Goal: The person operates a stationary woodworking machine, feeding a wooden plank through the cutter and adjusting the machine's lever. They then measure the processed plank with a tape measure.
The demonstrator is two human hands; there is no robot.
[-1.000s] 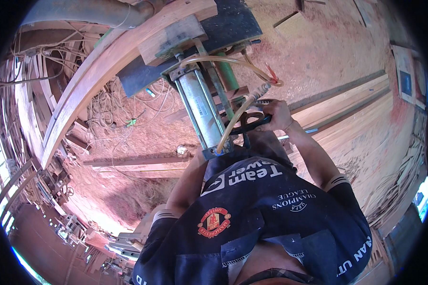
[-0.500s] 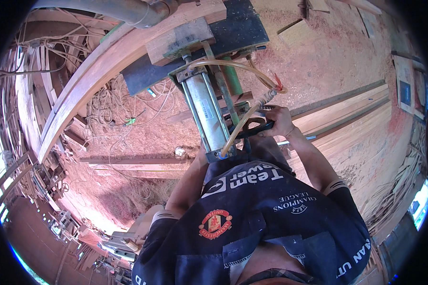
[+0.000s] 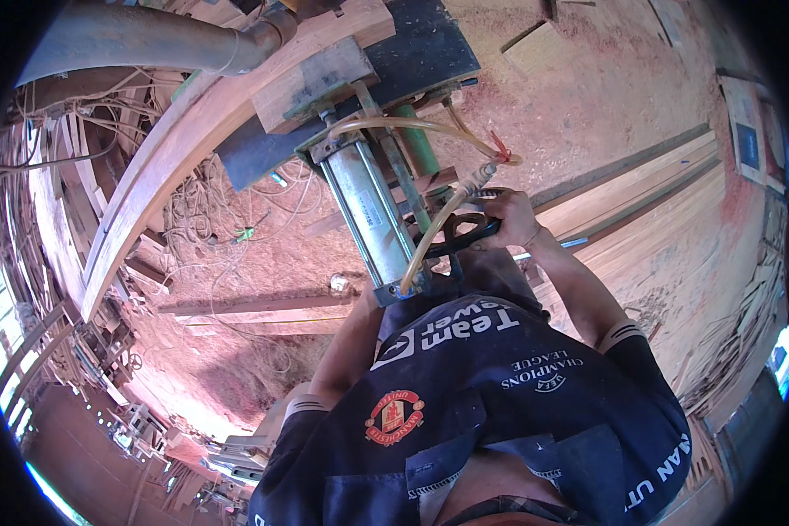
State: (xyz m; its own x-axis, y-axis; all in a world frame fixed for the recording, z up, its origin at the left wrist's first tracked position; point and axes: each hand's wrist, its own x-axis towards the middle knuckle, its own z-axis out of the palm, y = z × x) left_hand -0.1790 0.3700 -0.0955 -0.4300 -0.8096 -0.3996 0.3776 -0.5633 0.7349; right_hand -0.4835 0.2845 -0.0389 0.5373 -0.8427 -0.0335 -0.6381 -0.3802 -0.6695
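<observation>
My right hand (image 3: 507, 217) is closed round the rim of a black handwheel (image 3: 475, 239), just right of a silver pneumatic cylinder (image 3: 370, 210). A yellowish air hose (image 3: 447, 215) arches from the cylinder's far end and runs back to its near end. At the far end, the cylinder's rod meets a wooden block (image 3: 311, 79), which lies against a long curved wooden beam (image 3: 162, 145). My left forearm (image 3: 346, 337) reaches up beside the cylinder's near end; the cylinder and my body hide that hand.
A grey duct pipe (image 3: 140, 42) crosses at the top left. Dark flat plates (image 3: 421, 48) sit under the beam. Long boards (image 3: 631, 188) lie on the dusty floor to the right, another plank (image 3: 263, 316) to the left. Tangled cords (image 3: 197, 206) lie beyond it.
The whole view has shifted slightly, so the machine sits a little farther left. The handwheel's spokes appear at a different angle; my right hand stays on its rim.
</observation>
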